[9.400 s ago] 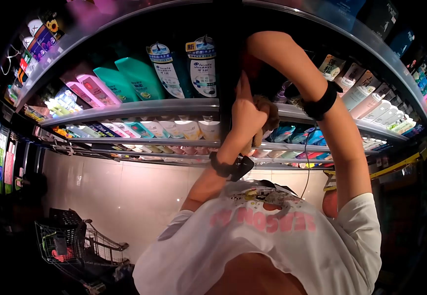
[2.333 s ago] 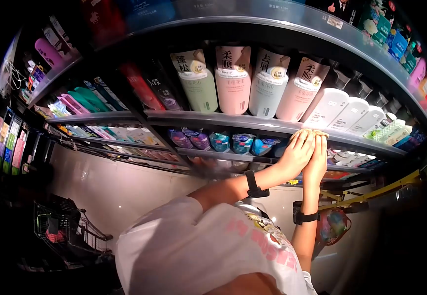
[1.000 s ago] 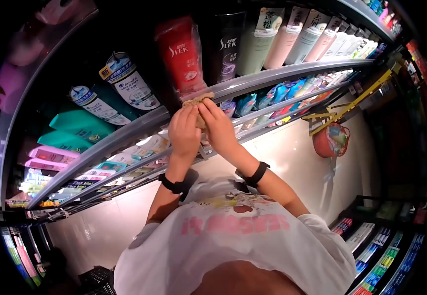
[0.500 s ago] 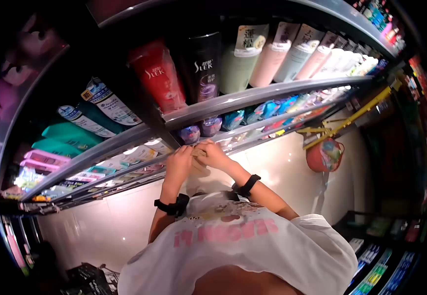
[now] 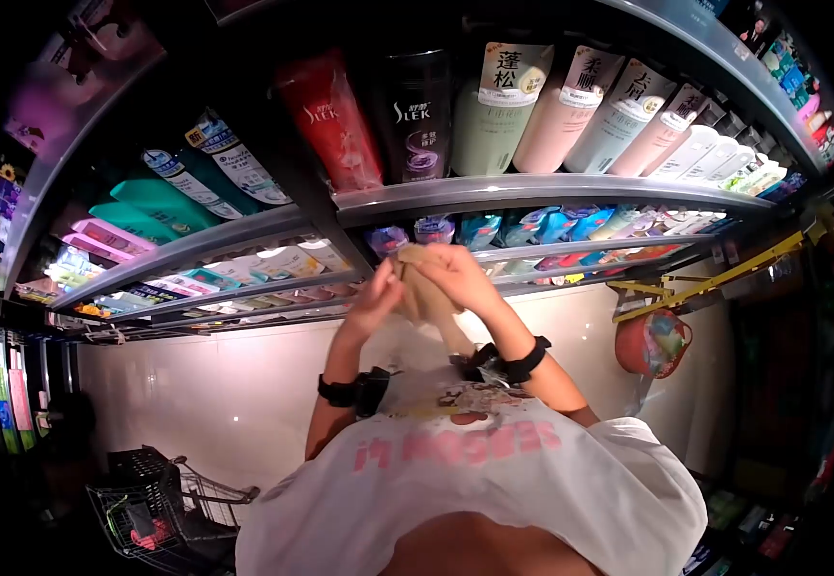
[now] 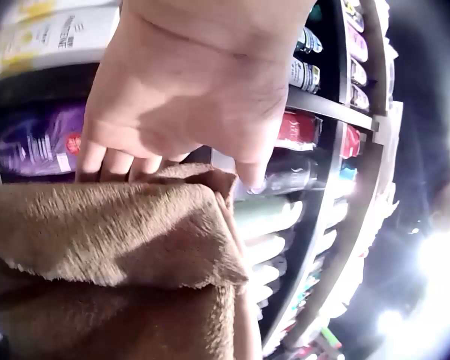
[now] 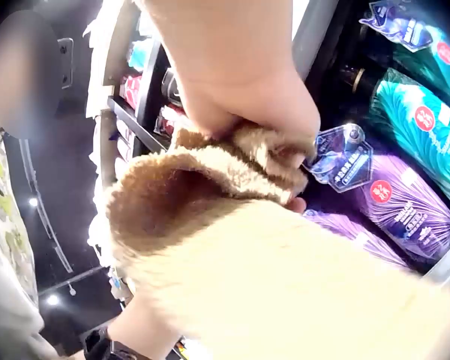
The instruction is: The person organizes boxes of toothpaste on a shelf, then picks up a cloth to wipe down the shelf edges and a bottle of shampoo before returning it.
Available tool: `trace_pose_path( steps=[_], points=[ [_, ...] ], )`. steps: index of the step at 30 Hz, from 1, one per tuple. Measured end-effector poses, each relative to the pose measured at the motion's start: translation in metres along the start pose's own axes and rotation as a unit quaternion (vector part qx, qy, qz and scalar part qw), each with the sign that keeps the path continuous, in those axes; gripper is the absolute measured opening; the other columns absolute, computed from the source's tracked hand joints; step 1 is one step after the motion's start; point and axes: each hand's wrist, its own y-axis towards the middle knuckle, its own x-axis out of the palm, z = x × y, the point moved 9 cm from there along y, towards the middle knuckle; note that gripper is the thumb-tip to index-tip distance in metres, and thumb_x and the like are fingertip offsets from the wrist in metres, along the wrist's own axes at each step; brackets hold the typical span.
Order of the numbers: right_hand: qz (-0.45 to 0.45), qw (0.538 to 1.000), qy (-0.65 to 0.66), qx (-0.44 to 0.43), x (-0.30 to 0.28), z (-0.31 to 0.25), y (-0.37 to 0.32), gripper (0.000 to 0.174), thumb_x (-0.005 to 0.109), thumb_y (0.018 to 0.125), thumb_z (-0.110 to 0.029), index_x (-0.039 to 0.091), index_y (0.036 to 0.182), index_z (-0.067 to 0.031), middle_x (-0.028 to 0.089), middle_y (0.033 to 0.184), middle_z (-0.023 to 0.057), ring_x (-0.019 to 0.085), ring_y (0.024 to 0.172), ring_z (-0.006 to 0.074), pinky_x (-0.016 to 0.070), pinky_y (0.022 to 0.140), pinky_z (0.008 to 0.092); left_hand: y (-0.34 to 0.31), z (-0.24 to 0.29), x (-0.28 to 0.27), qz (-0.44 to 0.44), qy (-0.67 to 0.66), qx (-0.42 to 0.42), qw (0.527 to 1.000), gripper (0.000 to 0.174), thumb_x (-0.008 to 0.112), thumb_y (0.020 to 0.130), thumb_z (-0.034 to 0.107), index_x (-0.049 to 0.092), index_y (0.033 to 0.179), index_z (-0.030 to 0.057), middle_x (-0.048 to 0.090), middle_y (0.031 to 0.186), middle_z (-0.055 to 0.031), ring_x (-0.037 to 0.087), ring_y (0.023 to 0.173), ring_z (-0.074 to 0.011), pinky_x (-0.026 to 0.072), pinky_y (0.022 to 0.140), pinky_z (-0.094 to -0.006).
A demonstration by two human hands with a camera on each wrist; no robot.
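Observation:
A brown, towel-like cloth [image 5: 426, 293] hangs from both hands in front of the shelves, partly unfolded. My right hand [image 5: 460, 274] grips its bunched upper part; in the right wrist view the thumb and fingers close on the gathered cloth [image 7: 210, 180], and a wide fold gapes below. My left hand [image 5: 374, 298] holds the other side. In the left wrist view, the left fingers [image 6: 116, 161] go behind the cloth [image 6: 120, 232] and the thumb lies by its corner. A red bottle [image 5: 330, 125] and a black bottle [image 5: 419, 120] stand on the shelf just beyond.
Green, pink and pale blue bottles [image 5: 614, 120] line the shelf behind its grey front edge [image 5: 551, 187]. Purple and teal packs [image 7: 405, 195] sit one level lower. A shopping cart [image 5: 162, 509] stands at lower left; a red basket [image 5: 640, 344] hangs near a yellow frame [image 5: 724, 278] at right.
Earlier, both hands pressed the folded cloth along the shelf edge, most recently below the red bottle. They have since drawn back from the edge, and the cloth now hangs loosened between them.

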Motion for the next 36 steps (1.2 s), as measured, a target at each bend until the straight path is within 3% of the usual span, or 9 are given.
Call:
trace_pose_path(
  steps=[8, 17, 22, 24, 26, 28, 29, 30, 36],
  points=[
    [0.088, 0.980, 0.156, 0.085, -0.054, -0.018, -0.030, 0.037, 0.049, 0.090, -0.034, 0.061, 0.081, -0.0007, 0.059, 0.076, 0.0014, 0.052, 0.069, 0.0074, 0.0437, 0.066, 0.0234, 0.019, -0.002, 0.054, -0.018, 0.132, 0.044, 0.990, 0.061, 0.068, 0.074, 0.017, 0.038, 0.124, 0.0009, 0.051, 0.114, -0.0104, 0.050, 0.105, -0.0182, 0.0397, 0.088, -0.0305],
    [-0.042, 0.847, 0.516, -0.121, -0.079, -0.065, -0.070, 0.062, 0.059, 0.082, -0.017, 0.027, 0.131, 0.0013, 0.042, 0.127, 0.0143, 0.046, 0.114, 0.0246, 0.0401, 0.094, 0.0354, 0.013, 0.003, 0.060, -0.076, 0.109, -0.044, 0.990, 0.030, 0.041, 0.091, 0.015, 0.050, 0.116, 0.0013, 0.056, 0.105, -0.0023, 0.050, 0.094, -0.0091, 0.0408, 0.084, -0.0271],
    [0.066, 0.958, 0.277, -0.024, -0.077, -0.042, -0.066, 0.048, 0.057, 0.082, -0.013, 0.040, 0.124, 0.0031, 0.051, 0.118, 0.0108, 0.049, 0.110, 0.0193, 0.0386, 0.092, 0.0306, 0.030, -0.004, 0.049, -0.006, -0.025, -0.065, 0.998, 0.035, 0.036, 0.092, 0.014, 0.041, 0.124, 0.0018, 0.051, 0.117, -0.0040, 0.048, 0.104, -0.0114, 0.0392, 0.088, -0.0279],
    [0.105, 0.920, 0.374, -0.051, -0.085, -0.037, -0.072, 0.041, 0.055, 0.080, -0.008, 0.046, 0.118, 0.0043, 0.054, 0.113, 0.0117, 0.051, 0.106, 0.0199, 0.0408, 0.091, 0.0318, 0.027, -0.004, 0.036, 0.068, -0.131, -0.104, 0.984, 0.039, 0.033, 0.095, 0.022, 0.033, 0.130, 0.0038, 0.044, 0.127, -0.0100, 0.044, 0.116, -0.0206, 0.0371, 0.096, -0.0347],
    [0.148, 0.892, 0.425, -0.048, -0.101, -0.026, -0.082, 0.031, 0.053, 0.078, -0.005, 0.050, 0.108, 0.0041, 0.057, 0.103, 0.0131, 0.057, 0.095, 0.0217, 0.0456, 0.085, 0.0334, 0.031, 0.005, 0.015, -0.005, 0.079, 0.025, 0.997, 0.044, 0.029, 0.096, 0.030, 0.033, 0.130, 0.0034, 0.043, 0.129, -0.0116, 0.043, 0.118, -0.0225, 0.0355, 0.098, -0.0364],
    [0.154, 0.900, 0.405, -0.049, -0.117, -0.019, -0.084, 0.029, 0.053, 0.080, -0.007, 0.050, 0.107, 0.0030, 0.058, 0.101, 0.0129, 0.057, 0.094, 0.0217, 0.0469, 0.082, 0.0330, 0.017, 0.035, 0.048, -0.163, -0.412, -0.042, 0.895, 0.050, 0.026, 0.095, 0.037, 0.034, 0.130, 0.0023, 0.042, 0.129, -0.0137, 0.043, 0.118, -0.0256, 0.0342, 0.099, -0.0381],
    [0.154, 0.898, 0.409, -0.048, -0.114, -0.017, -0.086, 0.029, 0.053, 0.080, -0.007, 0.050, 0.107, 0.0030, 0.058, 0.101, 0.0129, 0.057, 0.094, 0.0217, 0.0469, 0.082, 0.0330, 0.013, 0.029, 0.031, 0.014, -0.297, -0.086, 0.951, 0.056, 0.025, 0.094, 0.044, 0.035, 0.129, 0.0014, 0.042, 0.129, -0.0153, 0.043, 0.118, -0.0281, 0.0333, 0.099, -0.0404],
    [0.164, 0.890, 0.423, -0.039, -0.113, -0.015, -0.087, 0.028, 0.053, 0.080, -0.008, 0.050, 0.107, 0.0023, 0.057, 0.101, 0.0127, 0.058, 0.093, 0.0218, 0.0474, 0.081, 0.0328, 0.013, 0.027, 0.033, 0.015, -0.296, -0.086, 0.951, 0.056, 0.025, 0.094, 0.044, 0.035, 0.129, 0.0014, 0.042, 0.129, -0.0153, 0.043, 0.118, -0.0281, 0.0333, 0.099, -0.0404],
    [0.190, 0.864, 0.466, -0.021, -0.117, 0.002, -0.093, 0.041, 0.049, 0.087, -0.020, 0.042, 0.122, 0.0007, 0.052, 0.116, 0.0139, 0.052, 0.105, 0.0255, 0.0431, 0.089, 0.0366, 0.002, 0.006, 0.055, -0.168, -0.405, 0.042, 0.898, 0.077, 0.031, 0.083, 0.065, 0.038, 0.128, 0.0030, 0.053, 0.111, -0.0136, 0.053, 0.098, -0.0269, 0.0452, 0.083, -0.0377]
  ],
)
